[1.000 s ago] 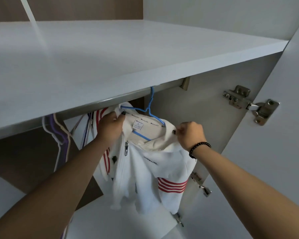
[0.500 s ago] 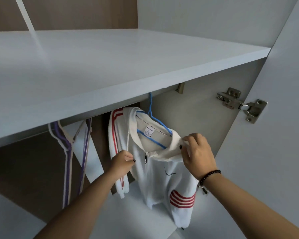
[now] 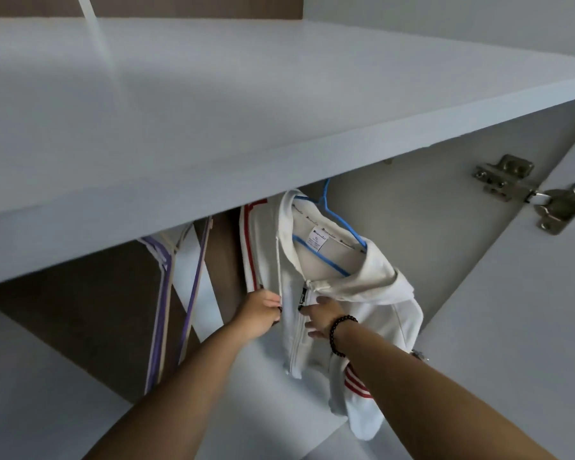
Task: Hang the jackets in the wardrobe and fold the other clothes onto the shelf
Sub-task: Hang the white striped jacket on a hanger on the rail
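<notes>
A white zip jacket (image 3: 372, 293) with red stripes hangs on a blue hanger (image 3: 332, 220) under the wide white shelf (image 3: 246, 111); the hanger's hook goes up behind the shelf edge. My left hand (image 3: 258, 313) pinches the jacket's left front edge beside the zipper. My right hand (image 3: 322, 315), with a dark bead bracelet on its wrist, rests with fingers spread on the right front panel, near the zipper pull. The jacket's lower hem hangs over a lower white board.
Several empty purple and white hangers (image 3: 166, 293) hang left of the jacket. The open wardrobe door (image 3: 528, 327) stands at the right, with a metal hinge (image 3: 525, 190) on the side wall. A brown back panel (image 3: 90, 313) shows behind.
Both hands have slid down from the jacket's collar and shoulders to its front by the zipper. The jacket now hangs freely from the hanger.
</notes>
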The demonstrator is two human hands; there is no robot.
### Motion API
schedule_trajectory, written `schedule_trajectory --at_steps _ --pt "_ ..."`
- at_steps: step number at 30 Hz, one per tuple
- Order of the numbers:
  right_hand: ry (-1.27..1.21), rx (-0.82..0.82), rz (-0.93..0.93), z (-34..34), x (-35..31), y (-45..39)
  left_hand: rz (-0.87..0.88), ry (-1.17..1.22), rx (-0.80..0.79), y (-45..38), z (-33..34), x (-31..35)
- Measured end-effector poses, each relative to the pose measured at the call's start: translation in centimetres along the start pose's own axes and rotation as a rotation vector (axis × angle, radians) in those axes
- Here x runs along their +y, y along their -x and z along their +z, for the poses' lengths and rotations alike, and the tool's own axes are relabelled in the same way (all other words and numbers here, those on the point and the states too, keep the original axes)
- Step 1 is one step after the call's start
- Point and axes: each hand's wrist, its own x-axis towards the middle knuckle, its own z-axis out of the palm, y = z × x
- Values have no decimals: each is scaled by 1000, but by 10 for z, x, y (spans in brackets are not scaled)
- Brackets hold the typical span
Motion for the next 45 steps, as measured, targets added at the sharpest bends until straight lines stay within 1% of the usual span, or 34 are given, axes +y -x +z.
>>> schedule_trajectory --at_steps 3,5,8,13,16,18,21,24,27,29,31,32,35,39,43,45 --pt "-286 -16 53 3 -5 -16 32 -12 -8 18 -6 1" --pt "-380 -35 65 12 -8 -24 55 -19 -21 30 -12 0" --pt "-478 -52 114 30 -16 -29 81 -55 -27 44 -22 -7" --pt "-631 -62 107 52 -27 -35 40 20 1 56 -38 -20" --pt "-726 -33 103 60 -28 -39 5 40 28 65 -42 -27" --pt "-827 -3 97 60 -27 -45 -26 14 24 71 -44 -32" --pt "-868 28 53 56 -23 -53 -52 -49 35 82 -52 -38" --pt "-909 -37 54 55 -18 -50 -80 -36 64 93 -61 -45" --pt "-865 -144 95 49 -13 -33 -74 -9 71 102 -63 -50" --pt "-793 -201 125 41 -8 -18 -25 -110 88 101 -58 -54" --pt "-777 -230 158 31 -3 0 40 -242 70 97 -52 -61" --pt "-775 -238 163 25 -2 10 61 -269 68 93 -48 -67" --pt "-717 -270 146 10 -2 48 119 -226 80 81 -29 -81" --pt "-553 -291 115 -4 -2 96 126 -233 76 75 15 -60" --pt "-424 -285 107 -17 -6 123 276 -259 133 77 47 -32" --pt "-365 -274 113 -21 -7 130 305 -303 191 81 54 -22"
